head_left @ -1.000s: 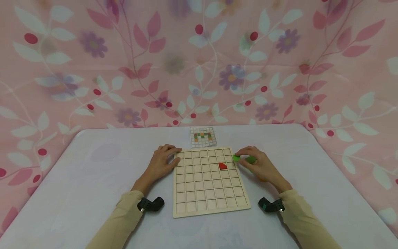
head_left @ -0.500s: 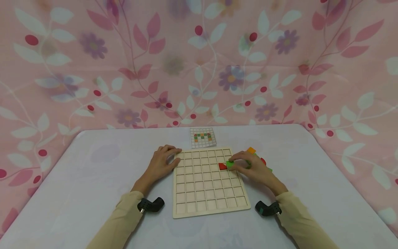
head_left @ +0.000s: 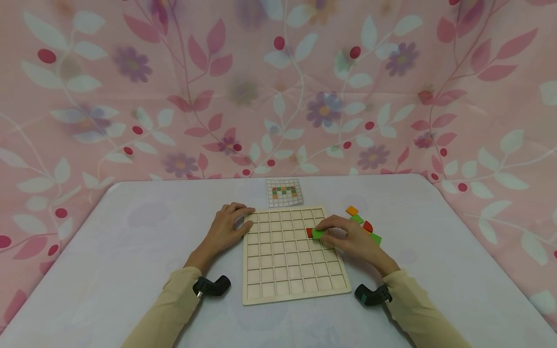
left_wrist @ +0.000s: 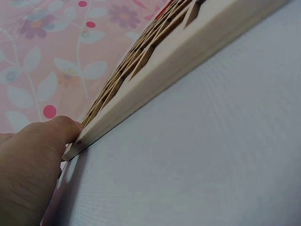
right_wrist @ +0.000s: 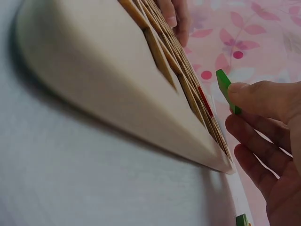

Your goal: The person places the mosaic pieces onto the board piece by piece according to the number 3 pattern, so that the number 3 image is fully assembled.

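Observation:
A square wooden grid board (head_left: 278, 298) lies on the table. My left hand (head_left: 224, 229) rests at its far left corner, the thumb and a finger touching the frame; the thumb (left_wrist: 66, 127) on the edge shows in the left wrist view. Between thumb and fingers my right hand (head_left: 352, 238) pinches a green square tile (head_left: 317, 234) above the board's right side. In the right wrist view that green tile (right_wrist: 225, 87) is tilted and clear of the grid. A red tile with one rounded side (head_left: 309, 232) sits in a cell, partly hidden behind the green one.
Right of the board lie several loose tiles, among them an orange square (head_left: 352, 210), a green square (head_left: 357, 219) and a red rounded one (head_left: 368, 226). Beyond the board's far edge is a paper card (head_left: 285, 192) with a coloured grid pattern. A floral cloth (head_left: 278, 96) hangs behind.
My right hand has carried the green tile leftward and nearer, from the board's right edge to over the grid beside the red tile. The loose tiles are now uncovered. My left hand stays put.

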Demonstrator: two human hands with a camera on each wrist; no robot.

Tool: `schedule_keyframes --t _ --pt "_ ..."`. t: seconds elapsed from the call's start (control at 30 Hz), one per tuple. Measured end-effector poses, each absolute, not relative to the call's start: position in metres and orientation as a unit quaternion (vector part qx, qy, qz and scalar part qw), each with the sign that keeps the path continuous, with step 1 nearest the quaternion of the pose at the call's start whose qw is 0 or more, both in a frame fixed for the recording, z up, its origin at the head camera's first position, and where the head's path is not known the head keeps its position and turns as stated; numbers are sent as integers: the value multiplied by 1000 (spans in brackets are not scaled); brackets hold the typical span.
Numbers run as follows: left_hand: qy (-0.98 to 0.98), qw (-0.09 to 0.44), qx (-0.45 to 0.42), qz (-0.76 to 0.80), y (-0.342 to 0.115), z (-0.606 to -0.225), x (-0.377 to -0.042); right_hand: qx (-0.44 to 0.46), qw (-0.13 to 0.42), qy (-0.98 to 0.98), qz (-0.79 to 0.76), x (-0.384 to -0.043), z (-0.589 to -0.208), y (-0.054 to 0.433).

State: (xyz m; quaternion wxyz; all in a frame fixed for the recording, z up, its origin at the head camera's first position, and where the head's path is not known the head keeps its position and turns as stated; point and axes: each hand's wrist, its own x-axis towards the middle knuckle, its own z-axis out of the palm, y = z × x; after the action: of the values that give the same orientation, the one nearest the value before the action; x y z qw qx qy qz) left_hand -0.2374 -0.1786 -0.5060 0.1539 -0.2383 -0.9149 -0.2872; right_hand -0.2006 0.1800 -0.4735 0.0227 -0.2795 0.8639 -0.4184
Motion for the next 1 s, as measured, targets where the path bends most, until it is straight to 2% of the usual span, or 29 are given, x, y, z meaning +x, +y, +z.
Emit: schedule_keyframes --t 0.37,0.73,1.0 --pt "-914 158 -241 -286 -178 -506 -238 -338 11 844 -417 -199 -475 177" --pt "-910 175 -246 -284 -177 -504 -234 -338 47 846 -409 -197 -476 176" --pt "-912 171 -244 -283 -177 -504 -234 -364 33 850 -379 -197 -476 176"
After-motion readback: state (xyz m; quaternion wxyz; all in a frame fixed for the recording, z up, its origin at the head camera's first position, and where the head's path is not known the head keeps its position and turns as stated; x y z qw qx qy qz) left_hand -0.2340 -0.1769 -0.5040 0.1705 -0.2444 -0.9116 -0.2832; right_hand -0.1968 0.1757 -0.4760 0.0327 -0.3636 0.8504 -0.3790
